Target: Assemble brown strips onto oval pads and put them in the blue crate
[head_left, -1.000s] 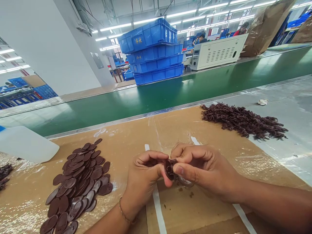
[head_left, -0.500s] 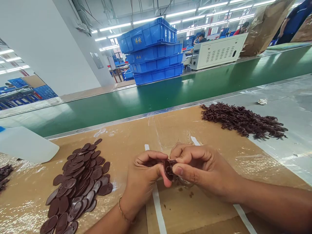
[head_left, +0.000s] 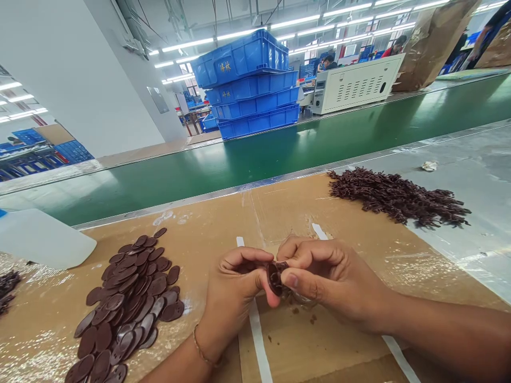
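Observation:
My left hand (head_left: 235, 298) and my right hand (head_left: 331, 282) meet above a cardboard sheet (head_left: 279, 213), pinching a small dark brown oval piece (head_left: 274, 278) between their fingers and thumbs. Its exact shape is partly hidden by my fingers. A faint transparent item shows beneath my right fingers. Left of my left hand lies a loose pile of flat dark brown oval discs (head_left: 131, 303). Beyond my right hand is a heap of dark brown fringed pieces (head_left: 395, 198). Crumbs lie on the cardboard under my hands.
A green conveyor belt (head_left: 239, 159) runs behind the metal-edged bench. Beyond it stand stacked blue crates (head_left: 247, 85) and a white machine cabinet (head_left: 355, 85). A white plastic container (head_left: 40, 239) sits at the left. Distant co-workers stand at the back right.
Both hands still hold the brown piece, with only a slight shift of the fingers. The whole view has tilted a little, and a person at the upper right has moved.

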The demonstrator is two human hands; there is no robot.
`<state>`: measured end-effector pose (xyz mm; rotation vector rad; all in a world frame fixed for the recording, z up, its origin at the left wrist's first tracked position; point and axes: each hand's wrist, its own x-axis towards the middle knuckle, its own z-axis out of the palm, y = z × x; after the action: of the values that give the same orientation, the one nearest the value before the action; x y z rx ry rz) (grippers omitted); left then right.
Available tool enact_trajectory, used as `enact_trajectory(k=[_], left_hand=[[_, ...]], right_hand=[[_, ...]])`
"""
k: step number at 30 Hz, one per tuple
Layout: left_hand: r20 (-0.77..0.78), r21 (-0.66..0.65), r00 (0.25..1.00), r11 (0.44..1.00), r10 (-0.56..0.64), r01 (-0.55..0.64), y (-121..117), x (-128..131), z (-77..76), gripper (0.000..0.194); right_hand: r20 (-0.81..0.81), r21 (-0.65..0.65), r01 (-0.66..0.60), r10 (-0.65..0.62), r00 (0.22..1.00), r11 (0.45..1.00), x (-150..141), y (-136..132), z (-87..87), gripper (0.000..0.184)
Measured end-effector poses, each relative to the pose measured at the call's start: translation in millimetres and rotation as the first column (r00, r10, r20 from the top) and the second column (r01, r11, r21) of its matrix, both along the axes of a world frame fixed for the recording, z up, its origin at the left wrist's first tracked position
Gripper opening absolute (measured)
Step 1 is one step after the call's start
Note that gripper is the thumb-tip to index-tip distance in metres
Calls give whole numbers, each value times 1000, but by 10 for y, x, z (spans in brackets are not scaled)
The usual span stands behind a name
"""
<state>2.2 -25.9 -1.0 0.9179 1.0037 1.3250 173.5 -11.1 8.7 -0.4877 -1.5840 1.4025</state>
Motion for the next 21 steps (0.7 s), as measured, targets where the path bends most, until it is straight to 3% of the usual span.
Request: enact_trajectory(k=[12, 17, 21], left_hand=[[-31, 22, 999, 999, -31, 32, -44, 35, 98, 19], [-66, 27, 997, 999, -41, 43, -14, 18, 50, 21], [-151, 46, 988, 999, 2, 5, -25, -107, 96, 28]], right_hand=[[56, 43, 58, -60, 997, 997, 34, -10, 45, 17], [101, 109, 96, -107, 989, 989, 52, 26, 84, 14], [101, 100, 189, -199, 975, 977, 110, 62, 202, 8]])
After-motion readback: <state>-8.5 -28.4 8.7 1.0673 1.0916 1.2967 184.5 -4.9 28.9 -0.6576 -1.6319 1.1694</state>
